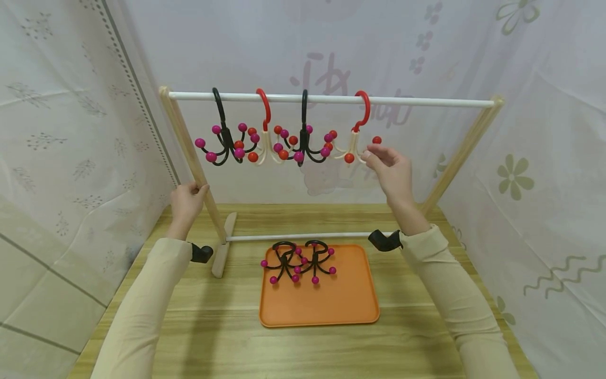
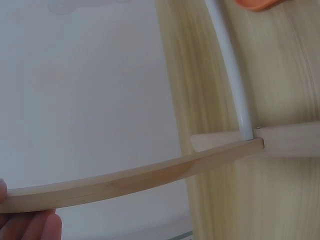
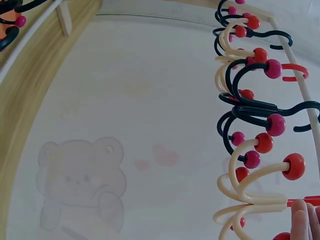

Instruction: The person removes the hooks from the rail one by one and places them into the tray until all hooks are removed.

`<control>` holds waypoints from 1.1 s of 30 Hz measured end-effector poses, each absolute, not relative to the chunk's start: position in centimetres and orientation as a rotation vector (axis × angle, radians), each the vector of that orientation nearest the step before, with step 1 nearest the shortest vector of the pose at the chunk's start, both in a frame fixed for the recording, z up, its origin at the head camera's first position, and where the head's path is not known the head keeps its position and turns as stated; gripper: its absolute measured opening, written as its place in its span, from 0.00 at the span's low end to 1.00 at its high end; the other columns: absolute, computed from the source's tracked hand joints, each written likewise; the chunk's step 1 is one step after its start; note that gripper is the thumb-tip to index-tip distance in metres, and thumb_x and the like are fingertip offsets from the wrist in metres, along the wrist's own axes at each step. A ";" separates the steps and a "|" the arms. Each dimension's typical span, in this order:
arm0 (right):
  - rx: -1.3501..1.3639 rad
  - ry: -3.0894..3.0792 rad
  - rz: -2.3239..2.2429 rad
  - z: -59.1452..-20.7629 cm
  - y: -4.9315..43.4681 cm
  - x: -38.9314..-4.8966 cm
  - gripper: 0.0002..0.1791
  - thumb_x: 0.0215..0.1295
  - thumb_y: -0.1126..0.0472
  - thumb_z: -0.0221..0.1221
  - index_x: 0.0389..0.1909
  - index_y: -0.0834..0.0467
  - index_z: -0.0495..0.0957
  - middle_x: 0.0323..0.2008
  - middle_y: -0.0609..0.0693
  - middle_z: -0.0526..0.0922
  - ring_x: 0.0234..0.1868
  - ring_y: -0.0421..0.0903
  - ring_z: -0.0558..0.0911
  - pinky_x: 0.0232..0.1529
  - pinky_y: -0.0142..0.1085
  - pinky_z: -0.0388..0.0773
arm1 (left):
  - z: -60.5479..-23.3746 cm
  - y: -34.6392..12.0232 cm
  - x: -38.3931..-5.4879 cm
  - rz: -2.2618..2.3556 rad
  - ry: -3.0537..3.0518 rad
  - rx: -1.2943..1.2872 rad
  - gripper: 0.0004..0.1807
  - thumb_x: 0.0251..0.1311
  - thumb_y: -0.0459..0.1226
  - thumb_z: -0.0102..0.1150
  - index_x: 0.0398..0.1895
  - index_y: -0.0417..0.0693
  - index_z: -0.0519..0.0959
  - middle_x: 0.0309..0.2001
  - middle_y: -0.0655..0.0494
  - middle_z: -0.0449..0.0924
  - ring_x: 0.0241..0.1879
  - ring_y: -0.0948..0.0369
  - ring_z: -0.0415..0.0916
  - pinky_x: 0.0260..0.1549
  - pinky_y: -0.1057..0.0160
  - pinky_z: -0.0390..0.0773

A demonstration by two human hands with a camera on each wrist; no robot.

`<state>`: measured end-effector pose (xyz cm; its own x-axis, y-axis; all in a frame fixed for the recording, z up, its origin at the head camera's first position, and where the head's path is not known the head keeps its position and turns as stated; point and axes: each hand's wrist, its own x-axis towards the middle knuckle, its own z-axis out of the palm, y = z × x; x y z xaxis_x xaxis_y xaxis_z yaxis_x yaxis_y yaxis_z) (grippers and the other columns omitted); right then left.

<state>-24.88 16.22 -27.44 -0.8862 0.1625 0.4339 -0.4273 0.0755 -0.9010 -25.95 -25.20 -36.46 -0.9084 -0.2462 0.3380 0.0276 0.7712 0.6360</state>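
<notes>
My left hand (image 1: 187, 202) grips the wooden left upright (image 1: 191, 150) of a hanging rack; its fingers (image 2: 37, 227) show beneath the wood in the left wrist view. From the rack's white top rail (image 1: 426, 101) hang two black multi-prong hangers (image 1: 226, 139) with magenta ball tips, alternating with two cream ones with red hooks and red balls. My right hand (image 1: 393, 171) is at the rightmost cream hanger (image 1: 354, 142), its thumb and fingertips right at a prong. I cannot tell whether they pinch it. In the right wrist view its fingers (image 3: 300, 222) overlap that hanger near the red stem.
An orange tray (image 1: 331, 305) on the wooden table (image 1: 199, 337) bears two more black hangers (image 1: 314, 260) with magenta balls. Behind the tray runs the rack's lower white rail (image 1: 255, 238). The right upright (image 1: 461, 152) stands beyond my right hand, and patterned curtains enclose the table.
</notes>
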 end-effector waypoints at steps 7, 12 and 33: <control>0.226 -1.949 1.839 -26.3 16.3 -25.4 0.16 0.53 0.63 0.62 0.40 0.68 0.76 0.33 0.51 0.80 0.34 0.43 0.78 0.39 0.32 0.73 | -36.5 -25.2 -26.0 -0.930 -2.556 0.165 0.19 0.62 0.41 0.48 0.26 0.32 0.77 0.29 0.38 0.78 0.20 0.54 0.62 0.18 0.61 0.61; 0.212 -1.985 1.797 -25.5 16.2 -25.6 0.16 0.54 0.60 0.61 0.42 0.65 0.76 0.34 0.51 0.80 0.36 0.45 0.78 0.39 0.32 0.72 | -36.5 -25.2 -26.0 -0.930 -2.552 0.162 0.19 0.62 0.41 0.48 0.24 0.32 0.77 0.28 0.38 0.78 0.20 0.55 0.62 0.18 0.61 0.61; 0.172 -2.149 1.753 -22.5 15.8 -27.5 0.24 0.51 0.52 0.63 0.47 0.62 0.76 0.40 0.54 0.78 0.41 0.48 0.77 0.42 0.34 0.71 | -36.4 -25.2 -25.9 -0.939 -2.555 0.168 0.20 0.62 0.42 0.47 0.26 0.32 0.77 0.31 0.37 0.78 0.21 0.54 0.63 0.20 0.61 0.61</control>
<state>-27.49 15.80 -22.47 -0.9276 0.1312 0.3497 -0.3162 0.2223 -0.9223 -25.94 -25.22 -36.45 -0.9080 -0.2492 0.3367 0.0282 0.7657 0.6426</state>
